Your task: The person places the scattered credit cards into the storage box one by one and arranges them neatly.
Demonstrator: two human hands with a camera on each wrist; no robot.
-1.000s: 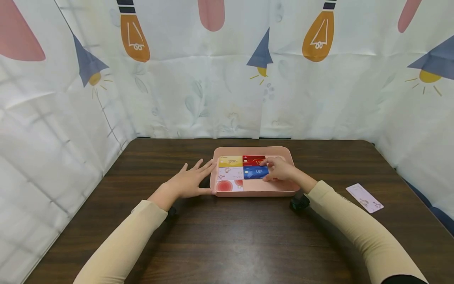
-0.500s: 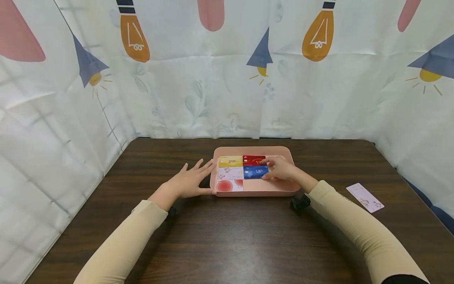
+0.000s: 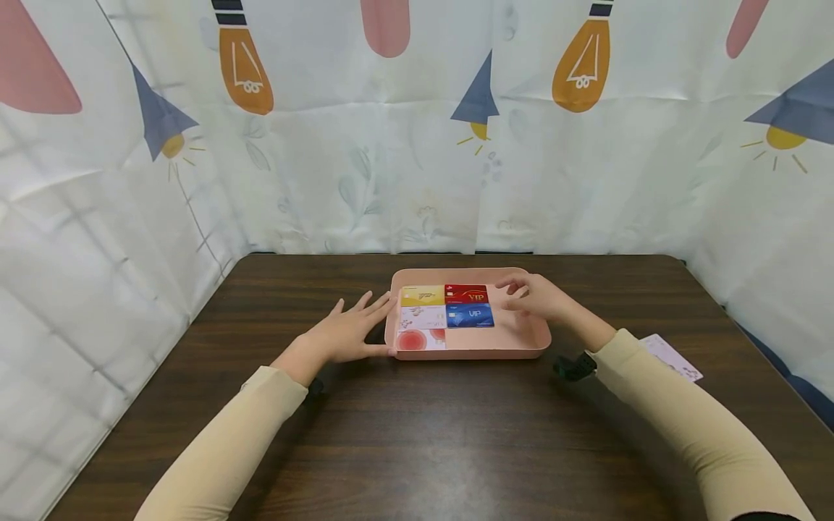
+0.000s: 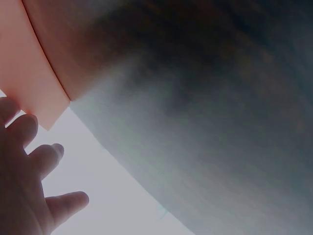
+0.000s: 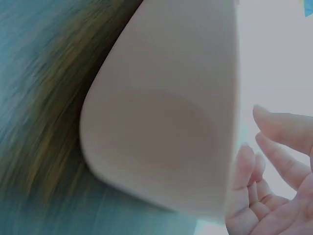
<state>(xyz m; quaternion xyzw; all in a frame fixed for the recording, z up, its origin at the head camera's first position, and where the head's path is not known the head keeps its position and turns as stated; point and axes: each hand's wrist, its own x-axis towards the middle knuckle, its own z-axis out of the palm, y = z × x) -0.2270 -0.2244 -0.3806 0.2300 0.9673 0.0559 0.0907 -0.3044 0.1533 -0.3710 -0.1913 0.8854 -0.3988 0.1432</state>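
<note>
A pink tray (image 3: pixel 469 354) lies near the table's far edge in the head view. In its left and middle parts lie a gold card (image 3: pixel 422 295), a red VIP card (image 3: pixel 465 294), a blue VIP card (image 3: pixel 470 315), a pale floral card (image 3: pixel 422 318) and a white card with red circles (image 3: pixel 420 340). My left hand (image 3: pixel 352 333), fingers spread, rests against the tray's left rim. Over the tray's right part is my right hand (image 3: pixel 537 298), fingers loosely bent and nothing between them. The right wrist view shows the same right hand (image 5: pixel 279 181) beside the tray's outer wall (image 5: pixel 161 122).
Another pale floral card (image 3: pixel 671 357) lies on the dark wooden table (image 3: pixel 417 434) at the right, partly hidden behind my right sleeve (image 3: pixel 691 427). A patterned white curtain (image 3: pixel 391 181) hangs behind and beside the table.
My right hand has let go of the blue VIP card and moved up and right, away from it. The cards stay in place. My left hand has not moved.
</note>
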